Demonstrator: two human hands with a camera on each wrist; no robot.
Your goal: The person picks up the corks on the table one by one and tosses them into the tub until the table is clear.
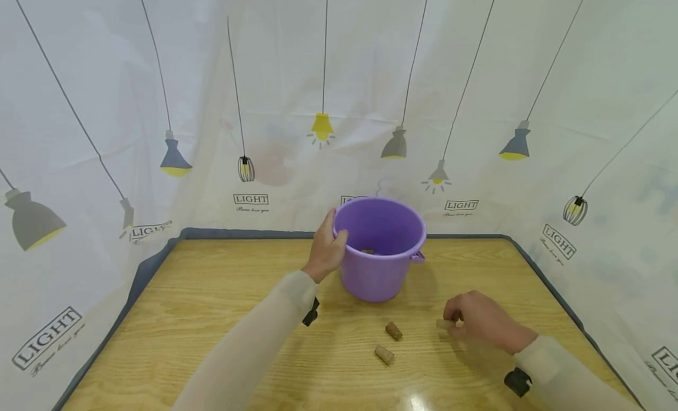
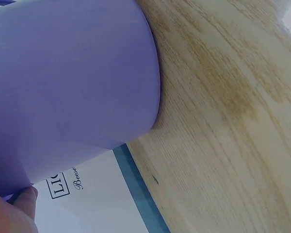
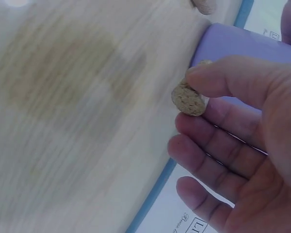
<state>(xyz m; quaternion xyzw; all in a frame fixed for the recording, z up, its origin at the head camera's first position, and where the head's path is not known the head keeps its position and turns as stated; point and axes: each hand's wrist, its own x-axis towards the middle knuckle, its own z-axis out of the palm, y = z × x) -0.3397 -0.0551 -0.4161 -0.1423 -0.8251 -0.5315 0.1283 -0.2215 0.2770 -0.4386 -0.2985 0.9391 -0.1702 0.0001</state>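
Observation:
My left hand (image 1: 326, 251) grips the left rim of a purple bucket (image 1: 373, 278), thumb inside and fingers outside. The bucket stands on the wooden table, its mouth tipped slightly toward me, and a bit of cork (image 1: 368, 251) shows inside. Off to the bucket's front right, my right hand (image 1: 484, 321) pinches a cork (image 3: 188, 99) between thumb and index finger, just above the table. In the right wrist view the other fingers are loosely bent. Two more corks lie on the table in front of the bucket: a darker one (image 1: 394, 331) and a paler one (image 1: 384, 355).
The wooden table (image 1: 222, 317) has a dark blue-grey edge (image 1: 254, 234) along its back and sides. White cloth (image 1: 286, 63) printed with hanging lamps rises behind and on both sides. The bucket's handle joint (image 1: 418, 258) sticks out at its right.

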